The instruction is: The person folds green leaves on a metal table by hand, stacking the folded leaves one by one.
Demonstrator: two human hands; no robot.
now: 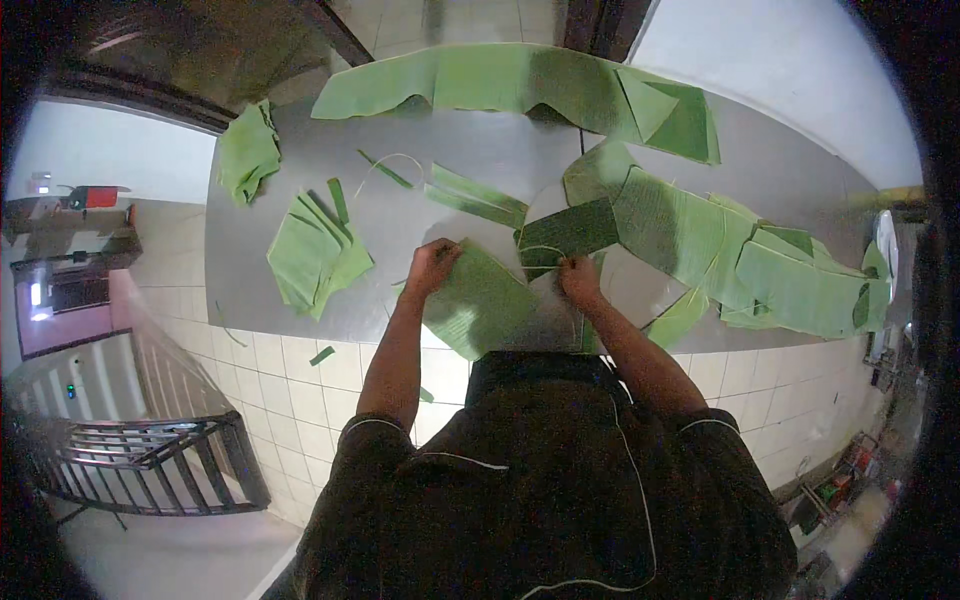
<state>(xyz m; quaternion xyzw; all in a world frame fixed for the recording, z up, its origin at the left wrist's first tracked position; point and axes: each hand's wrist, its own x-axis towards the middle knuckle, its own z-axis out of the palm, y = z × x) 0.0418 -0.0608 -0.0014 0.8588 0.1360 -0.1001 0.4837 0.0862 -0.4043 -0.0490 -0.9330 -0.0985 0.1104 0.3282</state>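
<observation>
A cut piece of banana leaf (484,300) lies at the table's front edge, its lower corner reaching past the edge. My left hand (435,266) has its fingers closed on the upper left edge of this piece. To the right, my right hand (580,281) pinches a thin pale strip (541,267) that runs left from the fingers, with a curved length looping above it. Just beyond that hand lies a darker green leaf piece (570,229). Several narrow leaf strips (476,196) rest on the metal tabletop (480,139) beyond both hands.
A stack of cut leaf pieces (315,251) sits at left, with another pile (250,154) behind it. One long leaf (480,79) spans the table's far edge. Overlapping large leaves (690,225) cover the right side. Leaf scraps (322,355) lie on the tiled floor (300,390).
</observation>
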